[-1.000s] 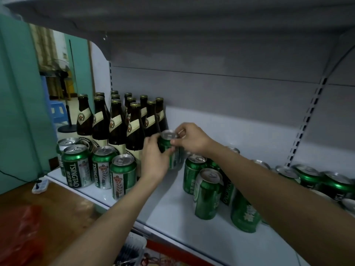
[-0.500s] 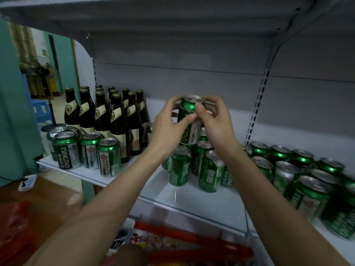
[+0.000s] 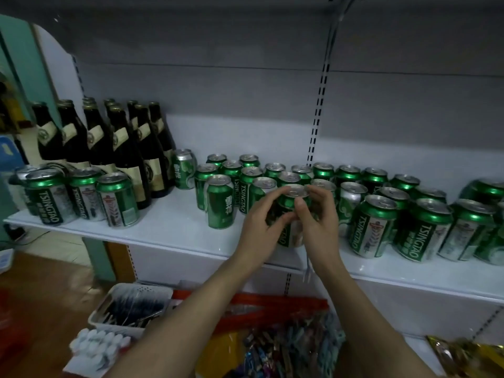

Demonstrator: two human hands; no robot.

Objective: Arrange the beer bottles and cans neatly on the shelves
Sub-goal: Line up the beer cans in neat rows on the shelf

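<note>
A person's two bare hands held one green Tsingtao beer can (image 3: pixel 289 211) upright at the front of a white shelf (image 3: pixel 169 227). The left hand (image 3: pixel 263 230) wrapped the can's left side, fingers curled around the body and thumb lying across its front. The right hand (image 3: pixel 319 227) gripped the right side, its thumb pressed on the front just under the rim and its fingers curled behind. The can's silver top showed between the fingertips; whether its base touched the shelf could not be told, since the hands hid it.

Just behind and to either side of the fingers stood a loose cluster of green cans (image 3: pixel 237 173), all upright, some touching. Right of the right hand's fingers, more Tsingtao cans (image 3: pixel 373 225) crowded the shelf front. Well left of the left hand's fingers, dark brown beer bottles (image 3: pixel 122 148) stood in rows, with a short row of cans (image 3: pixel 81 195) before them and a single can (image 3: pixel 184 169) just beside the bottles.

Below the wrists, a lower shelf held a white tray (image 3: pixel 109 306) and colourful packets (image 3: pixel 286 350).
</note>
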